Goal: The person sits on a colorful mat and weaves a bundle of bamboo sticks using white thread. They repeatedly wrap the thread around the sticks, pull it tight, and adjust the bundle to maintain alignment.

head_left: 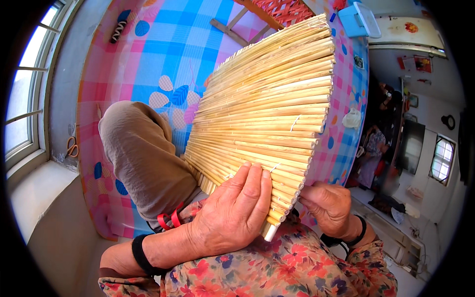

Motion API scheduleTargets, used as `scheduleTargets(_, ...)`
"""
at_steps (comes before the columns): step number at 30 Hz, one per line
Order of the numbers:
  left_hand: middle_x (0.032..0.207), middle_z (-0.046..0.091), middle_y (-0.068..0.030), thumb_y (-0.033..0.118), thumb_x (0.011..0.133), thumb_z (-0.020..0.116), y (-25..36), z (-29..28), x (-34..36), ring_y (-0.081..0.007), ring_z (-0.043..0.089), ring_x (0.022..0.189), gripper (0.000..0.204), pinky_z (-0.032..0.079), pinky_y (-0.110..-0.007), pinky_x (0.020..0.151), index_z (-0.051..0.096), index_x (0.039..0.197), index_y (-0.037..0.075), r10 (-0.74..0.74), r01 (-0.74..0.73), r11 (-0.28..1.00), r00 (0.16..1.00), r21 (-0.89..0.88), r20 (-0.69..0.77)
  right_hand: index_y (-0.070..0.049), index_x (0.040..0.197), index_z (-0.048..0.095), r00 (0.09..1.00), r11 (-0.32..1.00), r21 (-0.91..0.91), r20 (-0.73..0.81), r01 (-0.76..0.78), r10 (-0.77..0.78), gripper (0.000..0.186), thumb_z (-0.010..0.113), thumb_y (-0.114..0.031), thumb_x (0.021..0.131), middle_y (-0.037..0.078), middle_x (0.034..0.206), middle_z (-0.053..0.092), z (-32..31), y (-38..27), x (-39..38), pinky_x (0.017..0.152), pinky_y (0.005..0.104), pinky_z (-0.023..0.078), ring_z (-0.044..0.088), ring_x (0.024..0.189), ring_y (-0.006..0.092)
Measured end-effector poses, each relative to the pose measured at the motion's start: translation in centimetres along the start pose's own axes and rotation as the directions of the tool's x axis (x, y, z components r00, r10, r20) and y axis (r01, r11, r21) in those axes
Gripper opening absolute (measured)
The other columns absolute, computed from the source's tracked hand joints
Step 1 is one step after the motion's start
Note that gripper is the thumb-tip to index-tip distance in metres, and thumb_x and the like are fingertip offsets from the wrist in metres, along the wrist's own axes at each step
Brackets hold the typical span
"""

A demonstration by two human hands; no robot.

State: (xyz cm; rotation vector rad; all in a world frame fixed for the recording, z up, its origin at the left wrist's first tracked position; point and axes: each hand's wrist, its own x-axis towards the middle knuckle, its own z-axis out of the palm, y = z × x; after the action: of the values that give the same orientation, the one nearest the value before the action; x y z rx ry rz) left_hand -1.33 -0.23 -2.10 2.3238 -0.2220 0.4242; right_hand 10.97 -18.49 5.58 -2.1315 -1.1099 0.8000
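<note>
A mat of straw-coloured reed stalks (267, 94), bound side by side with white thread, lies slanted across my lap and reaches away to the far right. Over its near end rests my left hand (235, 210), fingers together and pressing on the stalks; the thumb is out of sight beneath. Short white thread ends (295, 123) stick up from the mat near its right edge. Beside the cut stalk ends, my right hand (329, 205) is closed with thumb and forefinger pinched. Whatever that pinch holds is too small to make out.
Orange-handled scissors (72, 147) lie by the window wall at left. The bed has a checked, patterned cover (163, 54). At the far side are a wooden frame (232, 32) and a light blue plastic box (354, 22). Another person (373, 148) is in the room at right.
</note>
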Motion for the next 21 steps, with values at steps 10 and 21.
scheduleTargets(10,0.111,0.058,-0.0326,0.006,0.079,0.056,-0.09,-0.14,0.18,-0.0412,0.063,0.099,0.042,0.053,-0.041,0.085,0.053,0.113,-0.018,0.006,-0.006,1.000,1.000,-0.001,0.005,-0.004,0.111,0.064,1.000,1.000,0.013,0.016,-0.007,0.006,0.029,0.068,-0.002,0.082,0.011,0.072,0.060,-0.17,-0.08,0.40,0.053,0.0323,0.047,0.060,0.060,0.0253)
scheduleTargets(21,0.111,0.057,-0.0303,0.010,0.077,0.054,0.02,0.23,0.07,-0.0375,0.062,0.099,0.043,0.053,-0.037,0.081,0.055,0.111,-0.016,0.010,-0.010,1.000,1.000,0.029,-0.010,-0.001,0.106,0.063,1.000,0.998,0.053,0.011,-0.015,0.014,0.023,0.066,0.001,0.083,0.014,0.076,0.061,0.29,-0.31,1.05,0.056,0.0339,0.048,0.063,0.065,0.0290)
